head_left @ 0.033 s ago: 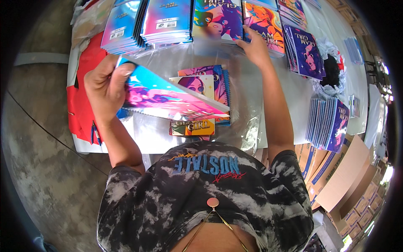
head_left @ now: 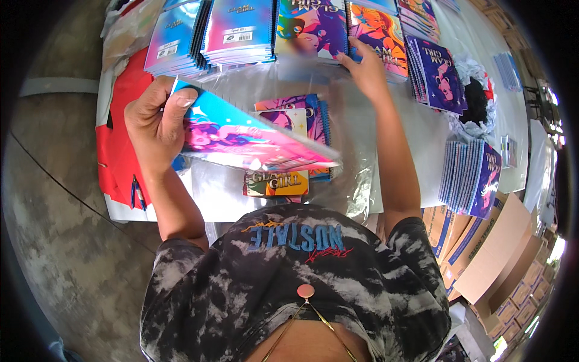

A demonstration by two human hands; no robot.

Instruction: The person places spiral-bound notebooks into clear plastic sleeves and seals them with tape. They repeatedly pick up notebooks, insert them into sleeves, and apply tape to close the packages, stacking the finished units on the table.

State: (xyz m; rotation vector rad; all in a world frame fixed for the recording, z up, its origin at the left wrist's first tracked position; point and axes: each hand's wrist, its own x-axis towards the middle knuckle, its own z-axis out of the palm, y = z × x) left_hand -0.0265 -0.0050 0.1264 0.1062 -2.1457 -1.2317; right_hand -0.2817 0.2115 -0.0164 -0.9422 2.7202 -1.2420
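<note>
My left hand point(head_left: 160, 123) grips a spiral notebook point(head_left: 241, 136) with a blue and pink illustrated cover by one corner, thumb on top. The notebook is tilted above a small pile of notebooks point(head_left: 322, 123) and partly hides it. Farther off, my right hand point(head_left: 365, 63) has its thumb and fingers at the near right corner of a purple illustrated notebook point(head_left: 316, 30) on top of a stack. Beside that hand is a stack of orange-covered notebooks point(head_left: 386, 36). How far its fingers reach around the corner is partly hidden.
Blue-pink notebook stacks point(head_left: 232, 36) stand at the far left. Purple notebooks point(head_left: 443, 78) and another notebook row point(head_left: 464, 175) sit at right, near crumpled plastic point(head_left: 467, 130). Red material point(head_left: 123, 133) and pens point(head_left: 139, 193) lie at left. Open cardboard boxes point(head_left: 488, 253) stand beside the table.
My left hand and the notebook it holds have shifted slightly to the right. My right hand stays at the purple notebook's corner.
</note>
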